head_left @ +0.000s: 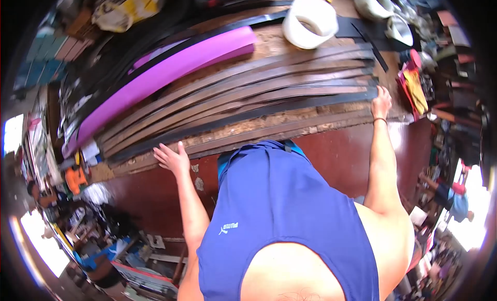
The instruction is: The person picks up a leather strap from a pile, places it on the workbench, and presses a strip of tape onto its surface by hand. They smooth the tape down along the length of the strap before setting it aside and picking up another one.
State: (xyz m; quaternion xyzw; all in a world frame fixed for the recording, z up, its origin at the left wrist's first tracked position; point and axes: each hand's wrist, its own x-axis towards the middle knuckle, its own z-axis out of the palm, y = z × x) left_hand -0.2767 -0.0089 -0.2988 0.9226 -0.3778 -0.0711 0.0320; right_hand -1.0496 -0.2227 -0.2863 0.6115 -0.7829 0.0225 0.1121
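Note:
Long brown strips (243, 87), leather-like, lie side by side across the wooden workbench (305, 116). Along their near side runs a black strip (259, 113). My right hand (382, 101) is closed at the right end of this black strip, fingers bent over it. At the bench's front edge, toward the left end of the strips, my left hand (175, 158) is open with its fingers spread, close beside the black strip. Behind the brown strips rests a purple rolled sheet (176, 75).
White tape-like rolls (309, 24) stand at the back of the bench. Yellow and red packets (414, 91) lie at its right end, an orange object (76, 180) at its left. A person (455, 195) is in the background at right. Clutter fills the lower left floor.

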